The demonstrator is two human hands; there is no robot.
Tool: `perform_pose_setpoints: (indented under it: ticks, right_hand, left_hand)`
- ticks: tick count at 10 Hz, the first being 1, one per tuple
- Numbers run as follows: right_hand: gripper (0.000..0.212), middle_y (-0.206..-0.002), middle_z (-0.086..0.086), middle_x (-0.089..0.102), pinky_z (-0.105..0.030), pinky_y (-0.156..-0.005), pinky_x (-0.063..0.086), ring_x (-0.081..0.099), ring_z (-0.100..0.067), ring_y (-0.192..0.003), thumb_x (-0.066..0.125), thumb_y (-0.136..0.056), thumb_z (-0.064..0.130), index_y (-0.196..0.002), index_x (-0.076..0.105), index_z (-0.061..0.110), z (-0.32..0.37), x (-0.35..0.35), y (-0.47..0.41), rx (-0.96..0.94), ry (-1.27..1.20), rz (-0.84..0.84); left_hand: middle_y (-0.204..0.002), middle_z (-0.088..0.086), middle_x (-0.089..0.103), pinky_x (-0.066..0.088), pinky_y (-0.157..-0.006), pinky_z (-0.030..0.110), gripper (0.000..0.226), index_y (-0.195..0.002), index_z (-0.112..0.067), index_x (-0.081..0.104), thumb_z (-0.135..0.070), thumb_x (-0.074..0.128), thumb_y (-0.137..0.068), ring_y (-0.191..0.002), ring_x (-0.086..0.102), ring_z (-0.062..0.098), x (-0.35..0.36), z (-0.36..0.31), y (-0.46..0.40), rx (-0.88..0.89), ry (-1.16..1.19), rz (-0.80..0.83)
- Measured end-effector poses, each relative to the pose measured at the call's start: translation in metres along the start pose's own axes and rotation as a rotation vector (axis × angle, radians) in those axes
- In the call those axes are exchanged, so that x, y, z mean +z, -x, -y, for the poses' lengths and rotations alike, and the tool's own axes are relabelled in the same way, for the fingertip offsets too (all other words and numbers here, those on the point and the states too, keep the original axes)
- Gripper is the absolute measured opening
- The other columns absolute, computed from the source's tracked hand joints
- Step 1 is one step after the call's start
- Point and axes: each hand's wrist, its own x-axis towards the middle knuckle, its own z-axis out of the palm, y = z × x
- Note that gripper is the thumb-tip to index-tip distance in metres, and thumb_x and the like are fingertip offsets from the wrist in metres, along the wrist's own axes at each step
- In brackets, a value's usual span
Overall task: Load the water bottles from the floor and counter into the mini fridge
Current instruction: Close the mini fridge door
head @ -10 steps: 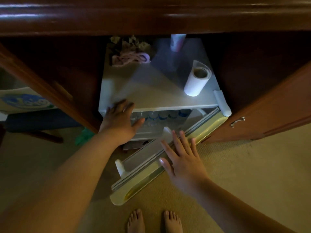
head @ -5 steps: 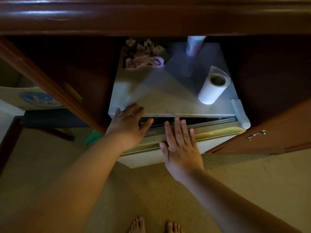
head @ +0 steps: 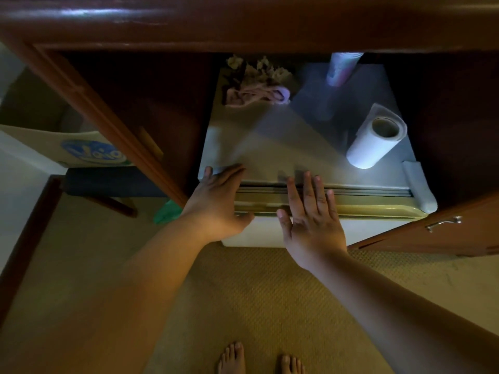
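The white mini fridge [head: 291, 147] stands inside a dark wooden cabinet, seen from above. Its door [head: 378, 209] lies flush against the fridge front, so the water bottles inside are hidden. My left hand [head: 218, 203] rests on the fridge's front left corner, fingers on the top and thumb against the door. My right hand [head: 310, 217] lies flat on the door's upper edge with fingers spread and nothing in it. No loose bottle shows on the floor.
A paper towel roll [head: 375, 139], a crumpled pink cloth [head: 256, 94] and a pale canister [head: 340, 68] sit on the fridge top. Cabinet doors stand open at left [head: 113, 122] and right [head: 445, 225]. Carpet and my bare feet [head: 259, 359] are below.
The fridge door swung from wide open to against the fridge, pushed by my right hand. The bottles seen inside a second ago are now hidden. My left hand stayed on the corner.
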Motion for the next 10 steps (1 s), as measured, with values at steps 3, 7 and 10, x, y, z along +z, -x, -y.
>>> perform_pose_setpoints:
  ticks: [3, 7, 10]
  right_hand:
    - [0.071, -0.169, -0.012, -0.024, -0.047, -0.127, -0.007, -0.025, -0.026, -0.155, 0.013, -0.106, 0.058, -0.163, -0.011, 0.023, 0.004, 0.004, -0.008, 0.040, 0.010, -0.012]
    - [0.071, -0.165, -0.007, -0.034, -0.047, -0.127, -0.007, -0.033, -0.024, -0.151, 0.008, -0.103, 0.062, -0.159, -0.024, 0.030, 0.009, -0.008, -0.010, 0.077, -0.015, 0.089]
    - [0.077, -0.161, -0.005, -0.041, -0.047, -0.124, -0.013, -0.039, -0.032, -0.146, 0.021, -0.105, 0.058, -0.151, -0.037, 0.034, -0.027, -0.051, 0.091, 0.042, -0.019, 0.377]
  left_hand:
    - [-0.173, -0.006, 0.002, 0.001, -0.127, 0.046, 0.109, -0.166, -0.024, 0.001, -0.059, 0.068, -0.088, -0.159, -0.005, 0.034, 0.020, 0.003, -0.007, -0.024, -0.056, -0.049]
    - [-0.172, 0.003, -0.005, -0.006, -0.128, 0.053, 0.109, -0.164, -0.015, -0.007, -0.057, 0.061, -0.091, -0.160, -0.002, 0.029, 0.035, -0.025, -0.010, -0.105, -0.204, -0.083]
    - [-0.169, -0.005, -0.023, 0.001, -0.129, 0.042, 0.085, -0.162, -0.034, -0.010, -0.049, 0.047, -0.101, -0.158, -0.017, 0.021, 0.076, -0.056, 0.149, -0.188, 0.050, -0.053]
